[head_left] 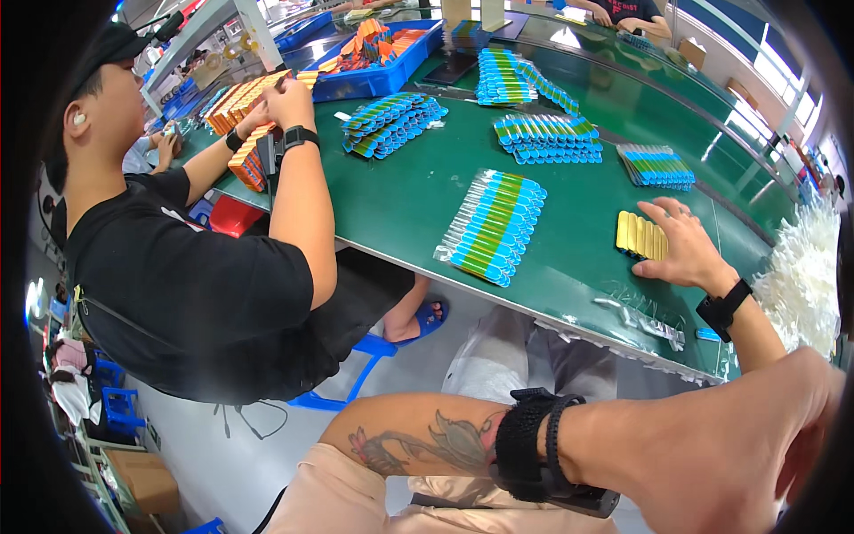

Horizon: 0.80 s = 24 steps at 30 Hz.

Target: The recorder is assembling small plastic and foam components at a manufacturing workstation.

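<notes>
My right hand, with a black wristband, reaches in from the right. Its thumb and fingers lie around the right end of a small stack of gold round-ended strips on the green table. My left forearm, tattooed and banded in black at the wrist, crosses low in front. My left hand is large and close at the lower right; its fingers are mostly hidden or cut off by the rim. Left of my right hand lies a fanned row of blue-and-green strips in clear wrapping. Clear wrapper scraps lie near the table's front edge.
More bundles of blue-and-green strips lie farther back on the table. A blue crate holds orange packs. At left, a co-worker in black handles orange packs. White shredded strands bunch at the right.
</notes>
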Available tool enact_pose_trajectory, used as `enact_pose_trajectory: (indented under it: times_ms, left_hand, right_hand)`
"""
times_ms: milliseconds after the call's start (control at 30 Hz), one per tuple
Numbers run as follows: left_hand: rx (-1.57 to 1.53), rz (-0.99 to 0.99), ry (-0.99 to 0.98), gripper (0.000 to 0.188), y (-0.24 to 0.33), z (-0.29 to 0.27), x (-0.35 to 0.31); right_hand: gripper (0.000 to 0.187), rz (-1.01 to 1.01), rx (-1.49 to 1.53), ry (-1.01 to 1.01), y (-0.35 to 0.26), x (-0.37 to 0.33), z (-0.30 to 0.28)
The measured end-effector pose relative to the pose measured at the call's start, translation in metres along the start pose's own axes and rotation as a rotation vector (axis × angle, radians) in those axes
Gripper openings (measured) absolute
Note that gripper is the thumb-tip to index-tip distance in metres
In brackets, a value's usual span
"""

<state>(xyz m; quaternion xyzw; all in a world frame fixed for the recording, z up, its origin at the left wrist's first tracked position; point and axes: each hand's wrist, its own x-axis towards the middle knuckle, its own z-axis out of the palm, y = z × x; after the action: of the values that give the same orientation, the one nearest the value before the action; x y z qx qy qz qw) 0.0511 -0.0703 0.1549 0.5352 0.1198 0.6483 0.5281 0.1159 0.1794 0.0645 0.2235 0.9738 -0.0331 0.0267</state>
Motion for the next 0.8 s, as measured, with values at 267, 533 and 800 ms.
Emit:
enact_pose_trajectory:
  times_ms: [267, 533, 800]
  left_hand:
    - [0.59, -0.258, 0.373, 0.017, -0.035, -0.055, -0.021]
    - [0.898, -0.208, 0.807, 0.018, -0.114, -0.16, -0.03]
    - [0.942, -0.165, 0.734, 0.016, -0.111, -0.156, -0.057]
  right_hand:
    - [0.064, -0.421, 0.295, 0.167, -0.04, -0.001, 0.013]
    - [0.038, -0.272, 0.208, -0.067, -0.035, -0.028, 0.014]
    - [0.013, -0.403, 0.354, 0.27, -0.049, -0.046, 0.032]
